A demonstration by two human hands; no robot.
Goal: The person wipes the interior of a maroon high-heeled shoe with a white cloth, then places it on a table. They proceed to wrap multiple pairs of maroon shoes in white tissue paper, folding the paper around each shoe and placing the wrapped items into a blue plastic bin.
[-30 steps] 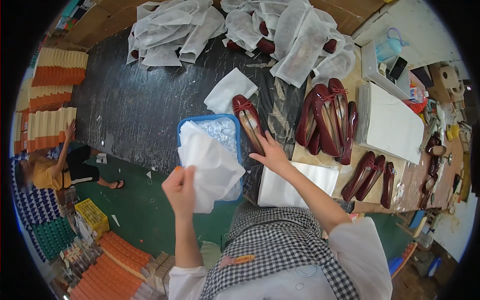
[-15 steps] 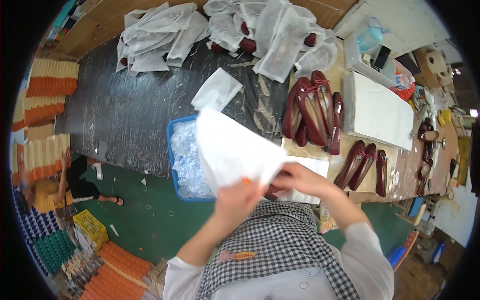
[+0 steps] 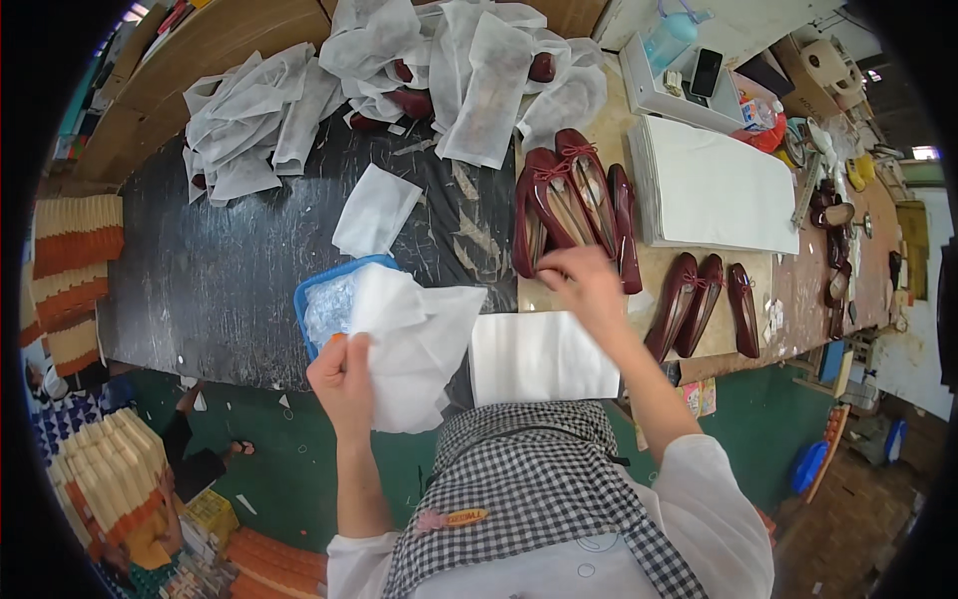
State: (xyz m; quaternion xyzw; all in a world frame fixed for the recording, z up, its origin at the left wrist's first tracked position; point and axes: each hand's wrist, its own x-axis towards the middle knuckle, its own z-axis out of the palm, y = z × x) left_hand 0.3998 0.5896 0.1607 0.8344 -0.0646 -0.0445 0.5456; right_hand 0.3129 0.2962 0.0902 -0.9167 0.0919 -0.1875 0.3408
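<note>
My left hand (image 3: 342, 384) grips the edge of a thin white cloth shoe bag (image 3: 424, 344), its fingers closed and something orange on one fingertip. The bag hangs loosely over part of a blue basket (image 3: 301, 311) filled with clear plastic packets (image 3: 329, 307). Whether anything lies inside the bag is not visible. My right hand (image 3: 589, 285) is stretched over the near end of a group of glossy dark red flat shoes (image 3: 561, 195) with bows. Its fingers are bent and apart, close to a heel. A flat white stack (image 3: 544, 354) lies at the table's front edge, before my apron.
White-bagged shoes (image 3: 249, 125) are heaped along the back of the black table (image 3: 200, 270). More red shoes (image 3: 689, 304) and a tall white stack (image 3: 714, 185) stand right. A white box (image 3: 649, 85) holds a bottle and phone. Another person (image 3: 165, 514) is at lower left.
My right hand has left the bag and moved up to the red shoes. My left hand has drawn the bag left and lower. The whole view has shifted.
</note>
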